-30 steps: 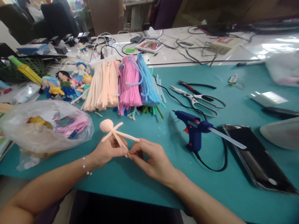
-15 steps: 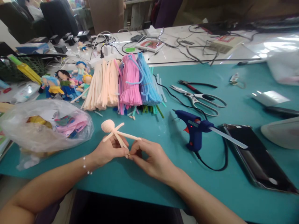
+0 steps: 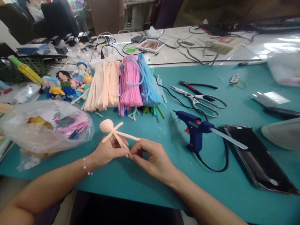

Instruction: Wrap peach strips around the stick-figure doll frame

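Peach doll [image 3: 114, 131], pinched in both hands [image 3: 105, 153] [image 3: 153, 157], slants lengthwise from upper-left head [image 3: 106, 126] to lower-right legs [image 3: 120, 141].

Both arms are bared. The left forearm [image 3: 58, 178] is stretched from 8 o'clock toward 2 o'clock, the elbow bent [image 3: 20, 207]; the right forearm [image 3: 199, 197] is stretched from 5 o'clock toward 10 o'clock. On the left hand [image 3: 105, 151] the fingers [image 3: 113, 142] are curled, and the thumb [image 3: 121, 152] is laid toward 3 o'clock. On the right hand [image 3: 153, 156] the index finger is arched and pressed near the thumb tip in a pinch. The fingertips of both hands are held just beside one another.
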Motion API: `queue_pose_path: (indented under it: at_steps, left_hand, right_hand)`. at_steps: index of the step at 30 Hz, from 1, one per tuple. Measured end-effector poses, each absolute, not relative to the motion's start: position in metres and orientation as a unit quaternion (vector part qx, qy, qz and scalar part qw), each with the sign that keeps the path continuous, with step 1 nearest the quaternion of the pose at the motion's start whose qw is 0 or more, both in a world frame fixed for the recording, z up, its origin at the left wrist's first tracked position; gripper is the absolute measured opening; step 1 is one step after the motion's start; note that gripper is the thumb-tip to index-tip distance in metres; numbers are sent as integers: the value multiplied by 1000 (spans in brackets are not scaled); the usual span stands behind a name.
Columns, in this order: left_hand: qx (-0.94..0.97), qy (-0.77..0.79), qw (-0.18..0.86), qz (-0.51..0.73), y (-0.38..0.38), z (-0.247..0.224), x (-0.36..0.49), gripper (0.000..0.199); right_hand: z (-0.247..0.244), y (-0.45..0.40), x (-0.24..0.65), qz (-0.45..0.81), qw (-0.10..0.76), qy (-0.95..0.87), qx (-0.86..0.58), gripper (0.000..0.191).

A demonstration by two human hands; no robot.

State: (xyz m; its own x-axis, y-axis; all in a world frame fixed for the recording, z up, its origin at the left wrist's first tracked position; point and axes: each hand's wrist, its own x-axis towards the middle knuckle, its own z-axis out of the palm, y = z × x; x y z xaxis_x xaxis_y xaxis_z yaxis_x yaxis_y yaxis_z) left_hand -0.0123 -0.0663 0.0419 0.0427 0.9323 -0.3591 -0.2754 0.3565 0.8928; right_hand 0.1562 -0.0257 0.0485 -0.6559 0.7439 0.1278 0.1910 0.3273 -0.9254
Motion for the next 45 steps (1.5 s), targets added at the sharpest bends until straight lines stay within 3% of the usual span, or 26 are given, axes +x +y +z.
queue_pose_path:
  at_steps: [13,21,26,31,36,45]
  left_hand:
    - [313,521,654,451,-66,41,-11,27]
    - [290,501,669,466,-64,40,-10,25]
    - [328,506,621,501,-65,37,-12,20]
    - [356,524,575,518,-67,38,-12,17]
    - [365,516,599,491,-66,41,-11,18]
    - [314,500,653,475,-67,39,-11,24]
  right_hand:
    - [47,-25,156,513,272,-769,-266,14]
    - [41,-23,158,425,323,-826,-183,13]
    - [42,-24,159,435,345,-795,-244,4]
    - [44,-24,157,495,318,-757,-285,6]
    - [46,-23,156,543,284,-729,-305,15]
    - [48,-21,159,498,251,-790,-256,15]
